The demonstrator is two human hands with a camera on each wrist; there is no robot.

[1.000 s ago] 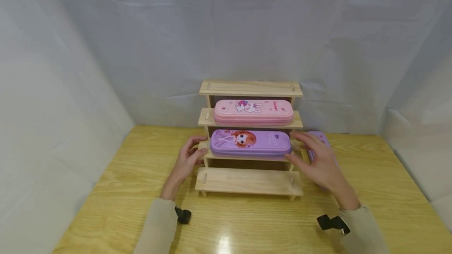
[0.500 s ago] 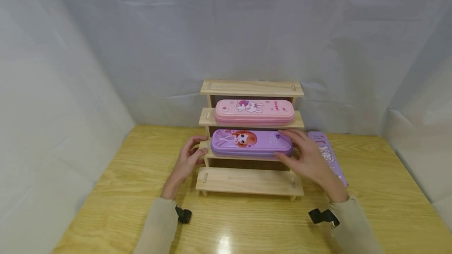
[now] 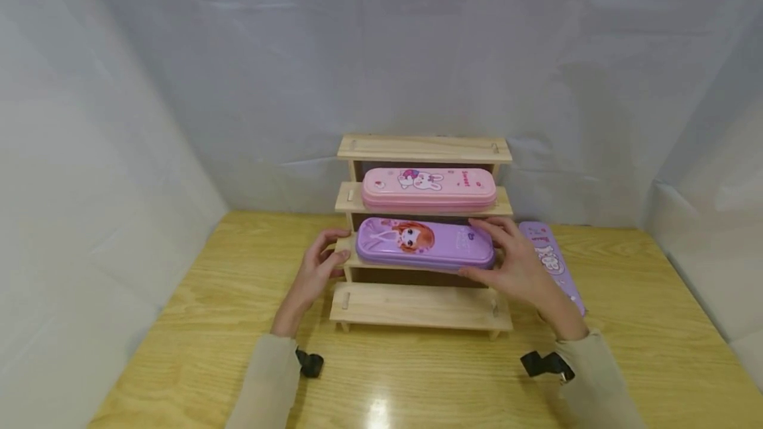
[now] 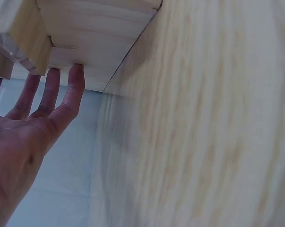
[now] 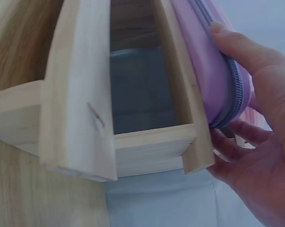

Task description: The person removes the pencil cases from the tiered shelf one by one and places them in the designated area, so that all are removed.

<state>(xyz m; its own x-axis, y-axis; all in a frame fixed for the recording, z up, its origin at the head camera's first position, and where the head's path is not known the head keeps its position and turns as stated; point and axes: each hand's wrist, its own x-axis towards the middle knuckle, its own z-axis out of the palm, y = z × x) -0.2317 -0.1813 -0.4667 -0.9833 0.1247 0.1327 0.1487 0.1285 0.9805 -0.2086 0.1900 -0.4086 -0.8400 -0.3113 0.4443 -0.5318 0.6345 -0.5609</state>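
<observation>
A wooden stepped rack (image 3: 417, 306) stands on the table, its steps rising toward the back. On its second step from the bottom lies a purple zippered pencil case (image 3: 447, 247) with a girl printed on its lid. My right hand (image 3: 521, 267) grips the case's right end, thumb along the front and fingers behind. The right wrist view shows the thumb by the zipper of the pencil case (image 5: 203, 61). My left hand (image 3: 316, 267) holds the left end of that same step; in the left wrist view its fingertips (image 4: 76, 71) meet the rack's wood.
A pink rabbit pencil case (image 3: 429, 187) lies on the step above. Another purple pencil case (image 3: 557, 267) rests on the table (image 3: 429, 376) right of the rack, behind my right forearm. A pale curtain (image 3: 417, 51) hangs close behind.
My right hand has moved left and taken hold of the purple case's right end. That end has swung slightly toward me. My left hand has stayed in place on the rack.
</observation>
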